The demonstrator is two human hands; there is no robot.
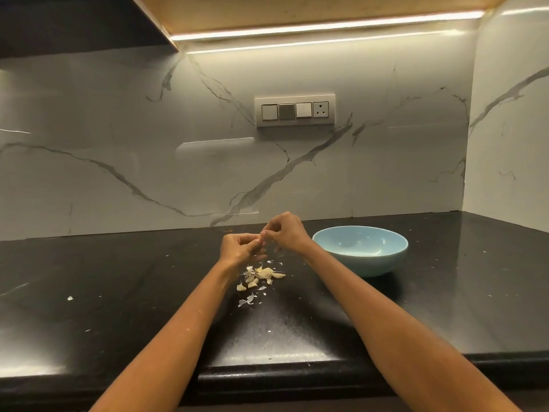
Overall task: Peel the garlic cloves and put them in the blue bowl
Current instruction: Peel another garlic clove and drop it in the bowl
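Note:
Above the black counter, my left hand (241, 248) and my right hand (284, 231) meet with curled fingers and pinch one small garlic clove (261, 239) between their fingertips; most of the clove is hidden. Below the hands lies a loose pile of garlic cloves (265, 274) mixed with papery skin flakes (247, 300). The blue bowl (361, 264) stands on the counter just right of my right hand. Something pale shows inside the bowl, too faint to name.
The black counter (118, 292) runs to a marble wall behind and a second marble wall at the far right. A switch and socket panel (295, 110) is on the back wall. The counter's front edge (267, 373) is close to me.

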